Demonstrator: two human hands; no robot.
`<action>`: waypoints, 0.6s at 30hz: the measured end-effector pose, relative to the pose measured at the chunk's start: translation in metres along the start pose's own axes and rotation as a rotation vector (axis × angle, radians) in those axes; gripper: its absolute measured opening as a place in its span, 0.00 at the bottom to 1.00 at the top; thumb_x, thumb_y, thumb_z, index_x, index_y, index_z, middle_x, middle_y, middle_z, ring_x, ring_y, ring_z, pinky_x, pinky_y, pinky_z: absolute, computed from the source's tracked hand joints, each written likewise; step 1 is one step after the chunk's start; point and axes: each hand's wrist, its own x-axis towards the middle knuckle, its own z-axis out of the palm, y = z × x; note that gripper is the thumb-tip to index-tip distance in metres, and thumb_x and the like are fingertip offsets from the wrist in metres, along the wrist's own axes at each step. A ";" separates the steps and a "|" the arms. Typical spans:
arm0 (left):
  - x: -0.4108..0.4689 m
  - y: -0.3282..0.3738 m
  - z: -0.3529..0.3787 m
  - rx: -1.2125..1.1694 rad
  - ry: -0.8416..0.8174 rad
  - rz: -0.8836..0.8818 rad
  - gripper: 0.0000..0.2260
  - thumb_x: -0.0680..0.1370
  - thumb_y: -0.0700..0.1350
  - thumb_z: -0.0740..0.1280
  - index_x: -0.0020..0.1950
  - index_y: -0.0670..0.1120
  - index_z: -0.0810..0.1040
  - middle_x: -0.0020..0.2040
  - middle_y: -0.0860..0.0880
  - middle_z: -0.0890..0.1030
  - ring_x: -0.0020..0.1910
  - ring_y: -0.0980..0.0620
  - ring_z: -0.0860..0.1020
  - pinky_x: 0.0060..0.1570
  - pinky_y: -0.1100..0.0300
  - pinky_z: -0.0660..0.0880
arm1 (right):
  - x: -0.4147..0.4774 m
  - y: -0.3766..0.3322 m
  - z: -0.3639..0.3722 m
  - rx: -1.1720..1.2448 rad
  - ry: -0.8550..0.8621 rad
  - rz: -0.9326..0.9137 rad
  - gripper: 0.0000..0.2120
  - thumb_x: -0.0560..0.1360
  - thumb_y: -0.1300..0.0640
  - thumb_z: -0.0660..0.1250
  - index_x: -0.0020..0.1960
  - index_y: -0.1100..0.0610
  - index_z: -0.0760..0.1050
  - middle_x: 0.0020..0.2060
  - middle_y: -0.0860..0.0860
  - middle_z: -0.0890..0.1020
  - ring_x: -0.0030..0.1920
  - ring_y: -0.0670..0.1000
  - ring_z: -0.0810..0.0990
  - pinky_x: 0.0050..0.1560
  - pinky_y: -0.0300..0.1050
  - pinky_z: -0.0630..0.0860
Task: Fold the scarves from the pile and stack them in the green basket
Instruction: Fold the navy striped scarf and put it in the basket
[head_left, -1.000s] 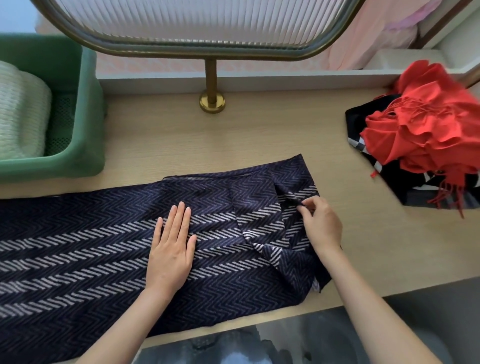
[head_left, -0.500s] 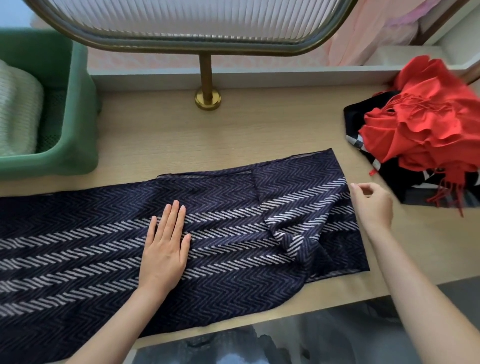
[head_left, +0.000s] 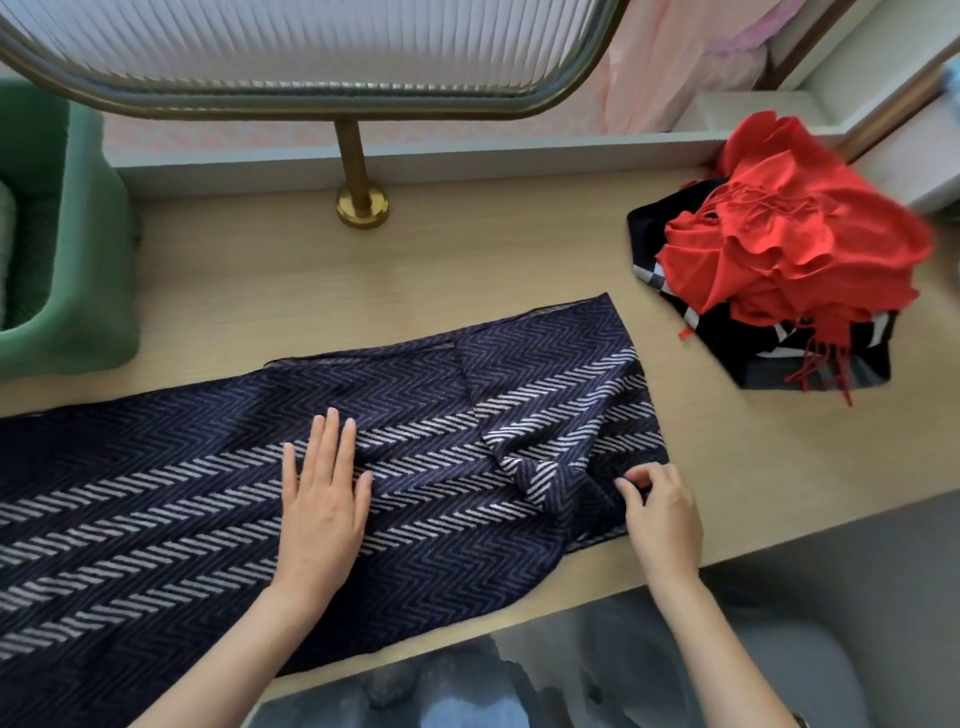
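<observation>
A navy scarf (head_left: 171, 467) with white herringbone stripes lies spread along the wooden table, running off the left edge of view. My left hand (head_left: 324, 493) presses flat on its middle, fingers straight. My right hand (head_left: 660, 512) pinches the rumpled cloth near the scarf's right end, where the fabric is bunched. The green basket (head_left: 83, 270) stands at the far left with a pale folded scarf inside, mostly cut off. The pile at the right holds a red fringed scarf (head_left: 800, 249) on top of a black-and-white one (head_left: 831, 361).
A brass stand (head_left: 361, 205) of a large ribbed mirror or screen rises at the back centre of the table (head_left: 467, 275). A white ledge runs behind it. The table's front edge lies just below my wrists.
My right hand left the scarf's right edge and came back and down to the bunched corner, which it now pinches. The left hand stayed pressed on the scarf.
</observation>
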 end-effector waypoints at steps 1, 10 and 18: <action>0.000 0.010 0.002 -0.015 -0.011 0.024 0.27 0.82 0.53 0.47 0.77 0.40 0.59 0.77 0.43 0.59 0.77 0.48 0.53 0.75 0.48 0.46 | 0.000 -0.001 0.001 -0.015 -0.003 -0.015 0.04 0.75 0.59 0.69 0.44 0.58 0.75 0.42 0.52 0.76 0.45 0.55 0.75 0.40 0.46 0.69; -0.006 0.027 0.016 0.023 -0.035 0.058 0.28 0.83 0.56 0.41 0.78 0.43 0.56 0.79 0.45 0.54 0.78 0.49 0.50 0.75 0.45 0.49 | 0.024 0.048 -0.037 0.205 0.216 0.303 0.02 0.77 0.62 0.65 0.45 0.59 0.74 0.40 0.56 0.78 0.42 0.58 0.76 0.39 0.46 0.66; -0.007 0.027 0.018 0.033 -0.044 0.058 0.28 0.83 0.56 0.41 0.78 0.42 0.56 0.79 0.45 0.53 0.78 0.48 0.51 0.75 0.44 0.49 | 0.039 0.083 -0.054 0.179 0.185 0.315 0.03 0.75 0.57 0.69 0.47 0.54 0.75 0.46 0.56 0.79 0.50 0.59 0.77 0.49 0.52 0.74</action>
